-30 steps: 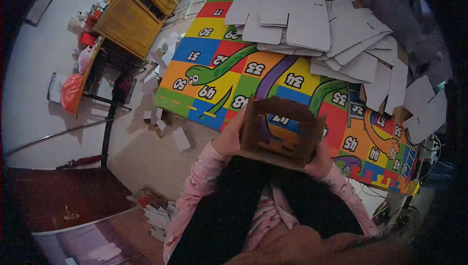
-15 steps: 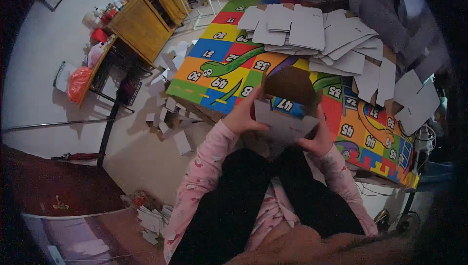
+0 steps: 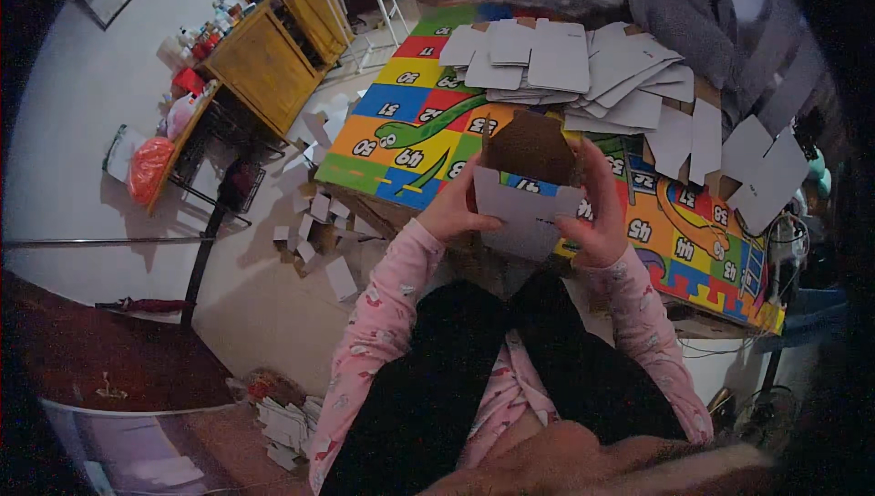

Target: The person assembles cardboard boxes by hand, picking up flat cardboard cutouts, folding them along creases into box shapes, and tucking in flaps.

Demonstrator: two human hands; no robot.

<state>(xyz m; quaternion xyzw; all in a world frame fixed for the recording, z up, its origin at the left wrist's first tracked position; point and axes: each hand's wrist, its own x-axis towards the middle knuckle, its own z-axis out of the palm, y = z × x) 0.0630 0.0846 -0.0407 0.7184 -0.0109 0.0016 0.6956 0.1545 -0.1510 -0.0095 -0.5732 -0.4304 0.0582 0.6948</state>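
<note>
Between my two hands is a small cardboard box, white outside and brown inside, partly folded up with its flaps standing and its middle open. My left hand grips its left side, the thumb lying across the white front panel. Around the right side curls my right hand, its thumb on the front near the right corner and its fingers behind the edge. The box is held above the near edge of a table covered by a colourful numbered mat. Behind it lies a pile of flat white box blanks.
More flat blanks lie at the table's right, near cables. Several small white boxes are scattered on the floor at left. A stack of cartons stands low at left. Beyond is a wooden cabinet with bottles on top.
The box has turned slightly and tilted in my hands. My right hand has moved up its right side, its fingers now raised at the back edge. The view has shifted slightly.
</note>
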